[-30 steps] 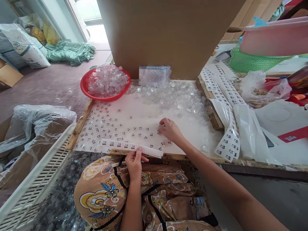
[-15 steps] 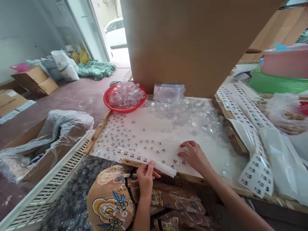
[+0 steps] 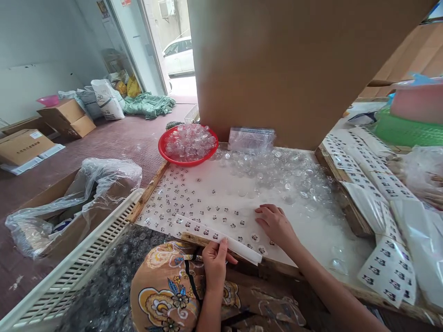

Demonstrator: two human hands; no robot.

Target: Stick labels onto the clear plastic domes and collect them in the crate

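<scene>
A white backing strip with black-and-white panda stickers lies along the table's near wooden edge. My left hand pinches its near side between thumb and finger. My right hand is low over the white tabletop, fingers stretched forward and thumb a little apart, with nothing visible in them. Just left of its fingertips is a small panda-marked piece; another panda-marked clear piece lies nearer to me. Many more such pieces cover the left side of the table.
Clear round plastic pieces are heaped at the back right. A red basin holds more. Panda sticker sheets lie at the right, beside a wooden rail. A white crate of clear pieces stands at the left. A cardboard panel rises behind.
The view has shifted, so the scene sits lower and further right. My right hand's fingers have straightened and come closer together over the tabletop. My left hand keeps its pinch on the sticker strip.
</scene>
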